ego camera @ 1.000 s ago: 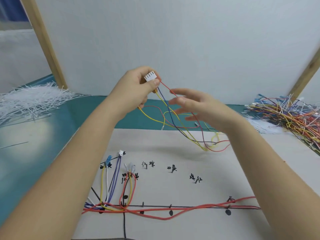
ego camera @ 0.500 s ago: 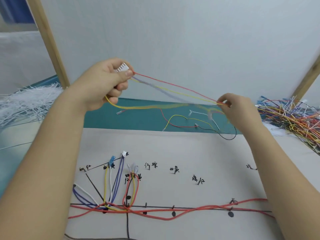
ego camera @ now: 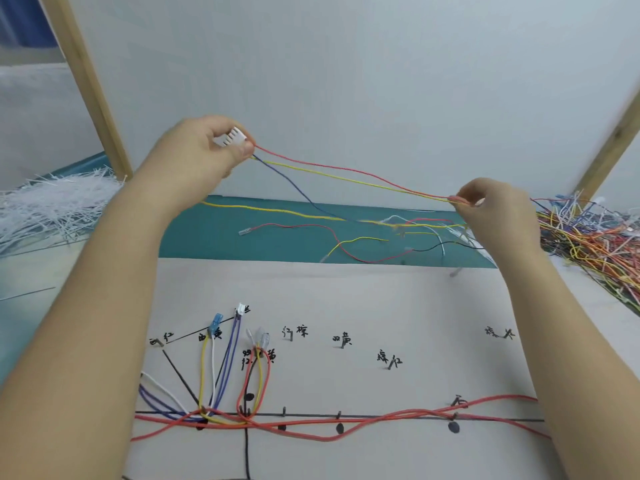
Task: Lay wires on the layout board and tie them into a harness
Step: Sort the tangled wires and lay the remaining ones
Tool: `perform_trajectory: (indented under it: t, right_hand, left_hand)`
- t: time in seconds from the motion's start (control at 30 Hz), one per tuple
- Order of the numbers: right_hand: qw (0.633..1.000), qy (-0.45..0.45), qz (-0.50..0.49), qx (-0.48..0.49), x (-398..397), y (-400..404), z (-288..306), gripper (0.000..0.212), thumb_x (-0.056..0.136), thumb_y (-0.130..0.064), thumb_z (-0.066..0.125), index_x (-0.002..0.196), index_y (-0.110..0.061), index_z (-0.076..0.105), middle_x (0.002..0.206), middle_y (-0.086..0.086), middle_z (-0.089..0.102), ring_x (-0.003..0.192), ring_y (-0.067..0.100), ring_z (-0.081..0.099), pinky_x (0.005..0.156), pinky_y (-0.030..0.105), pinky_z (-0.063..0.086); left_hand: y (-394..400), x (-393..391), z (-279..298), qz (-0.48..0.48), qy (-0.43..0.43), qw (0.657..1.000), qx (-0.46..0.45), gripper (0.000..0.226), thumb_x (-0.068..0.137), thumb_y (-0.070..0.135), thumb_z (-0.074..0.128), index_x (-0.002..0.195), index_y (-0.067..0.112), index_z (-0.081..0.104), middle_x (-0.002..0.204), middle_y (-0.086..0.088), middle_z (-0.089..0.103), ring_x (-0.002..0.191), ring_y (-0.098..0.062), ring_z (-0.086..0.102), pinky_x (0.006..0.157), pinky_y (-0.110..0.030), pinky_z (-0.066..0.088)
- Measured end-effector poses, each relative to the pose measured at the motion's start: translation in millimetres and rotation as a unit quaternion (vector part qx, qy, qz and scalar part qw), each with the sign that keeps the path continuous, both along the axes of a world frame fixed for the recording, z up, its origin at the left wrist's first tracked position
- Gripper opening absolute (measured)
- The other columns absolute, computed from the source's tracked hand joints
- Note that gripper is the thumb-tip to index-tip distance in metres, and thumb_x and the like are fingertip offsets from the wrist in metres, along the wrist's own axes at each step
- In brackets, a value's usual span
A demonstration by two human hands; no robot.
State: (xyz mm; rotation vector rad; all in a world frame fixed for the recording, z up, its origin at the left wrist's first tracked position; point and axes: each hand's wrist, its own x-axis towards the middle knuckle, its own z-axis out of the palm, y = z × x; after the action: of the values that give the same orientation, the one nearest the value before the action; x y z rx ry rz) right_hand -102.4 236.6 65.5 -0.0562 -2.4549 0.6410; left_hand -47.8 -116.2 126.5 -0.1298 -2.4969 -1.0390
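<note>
My left hand [ego camera: 194, 157] holds a white multi-pin connector [ego camera: 231, 137] up in the air above the board. Red, yellow and blue wires [ego camera: 346, 171] run from it to the right. My right hand [ego camera: 491, 209] pinches the red and yellow wires taut between thumb and finger; the blue wire sags down toward the table. The beige layout board [ego camera: 381, 306] lies below, with black route lines, pegs and written labels. Red, yellow, blue and white wires [ego camera: 242, 410] lie routed along its lower left and bottom line.
A heap of white cable ties [ego camera: 45, 206] lies at the left. A tangled pile of coloured wires [ego camera: 588, 237] sits at the right. Loose wire ends [ego camera: 363, 244] trail over the teal mat [ego camera: 214, 237] behind the board. Wooden posts [ego camera: 90, 84] stand on both sides.
My hands drew apart: the right hand slid rightward along the wires, pulling them from a loose tangle into a taut span. The left hand keeps the connector.
</note>
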Motion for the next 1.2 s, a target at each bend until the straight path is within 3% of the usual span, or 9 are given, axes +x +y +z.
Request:
perform_trajectory:
  t: [0.23,0.3,0.4,0.5,0.6,0.77,0.9,1.0,1.2]
  right_hand:
    - [0.999,0.036,-0.008,0.021,-1,6,-1,0.015,0.085,-0.023,0.066,0.096,-0.013,0.065,0.084,0.009,0.064,0.072,0.024,0.048,0.063,0.032,0.036]
    - [0.982,-0.162,0.074,-0.065,5,7,8,0.034,0.079,-0.028,0.073,0.110,-0.019,0.062,0.095,0.004,0.063,0.078,0.019,0.053,0.068,0.030,0.039]
    - [0.867,-0.474,0.152,-0.018,26,-1,29,0.070,0.072,-0.042,0.076,0.133,-0.041,0.043,0.130,-0.011,0.046,0.123,0.012,0.040,0.102,0.037,0.033]
    - [0.935,-0.288,0.208,-0.016,41,-28,50,0.074,0.070,-0.051,0.071,0.137,-0.040,0.041,0.137,-0.022,0.040,0.127,-0.002,0.032,0.102,0.024,0.025]
    - [0.908,-0.187,0.341,-0.156,58,-80,60,0.071,0.065,-0.061,0.072,0.129,-0.042,0.047,0.127,-0.024,0.052,0.119,-0.004,0.047,0.095,0.021,0.037]
    - [0.946,-0.100,0.300,-0.075,51,-127,28,0.012,0.080,-0.020,0.067,0.088,-0.027,0.064,0.070,-0.012,0.061,0.066,0.005,0.058,0.065,0.017,0.044]
    - [0.982,-0.106,0.152,0.039,31,-94,18,0.017,0.080,-0.011,0.053,0.082,-0.024,0.064,0.068,-0.008,0.059,0.070,0.017,0.059,0.063,0.025,0.048]
    - [0.966,-0.142,0.210,-0.051,22,-69,22,0.016,0.083,-0.012,0.059,0.077,-0.026,0.065,0.053,-0.013,0.061,0.047,-0.003,0.054,0.041,0.009,0.036]
    - [0.905,-0.267,0.312,-0.112,21,-47,25,0.009,0.083,-0.014,0.069,0.075,-0.019,0.069,0.062,-0.004,0.068,0.057,0.011,0.057,0.057,0.018,0.050]
  left_hand:
    - [-4,5,-2,-0.015,-0.066,0.990,-0.125,0.013,0.089,0.039,0.056,0.082,0.032,0.064,0.059,-0.001,0.044,0.054,-0.017,0.038,0.052,-0.027,0.027]
    - [-1,4,-2,-0.028,-0.055,0.997,-0.051,0.016,0.092,0.035,0.054,0.080,0.025,0.059,0.049,0.006,0.040,0.046,-0.012,0.032,0.048,-0.026,0.023]
    - [9,3,2,-0.041,-0.023,0.993,0.111,0.023,0.094,0.026,0.051,0.071,0.023,0.048,0.038,0.014,0.034,0.035,-0.005,0.023,0.041,-0.020,0.018]
    - [32,5,4,-0.050,-0.012,0.985,0.163,0.025,0.095,0.023,0.049,0.071,0.023,0.046,0.036,0.015,0.034,0.033,-0.002,0.022,0.036,-0.013,0.016]
    - [53,9,5,-0.085,-0.021,0.978,0.192,0.026,0.097,0.022,0.046,0.071,0.022,0.043,0.035,0.015,0.033,0.032,-0.003,0.020,0.036,-0.012,0.015]
    - [68,16,6,-0.120,-0.024,0.978,0.170,0.025,0.096,0.022,0.048,0.072,0.022,0.044,0.038,0.014,0.034,0.033,-0.002,0.022,0.034,-0.014,0.017]
    - [34,10,10,0.026,0.039,0.999,0.008,0.014,0.090,0.032,0.056,0.082,0.020,0.057,0.058,0.005,0.044,0.048,-0.011,0.038,0.046,-0.025,0.028]
    - [9,8,7,0.035,0.005,0.999,-0.013,0.014,0.085,0.038,0.062,0.077,0.027,0.062,0.057,0.003,0.049,0.054,-0.015,0.043,0.050,-0.025,0.030]
    - [7,0,-4,-0.011,-0.080,0.990,-0.116,0.018,0.077,0.035,0.072,0.090,0.025,0.063,0.048,0.008,0.041,0.043,-0.006,0.037,0.046,-0.027,0.022]
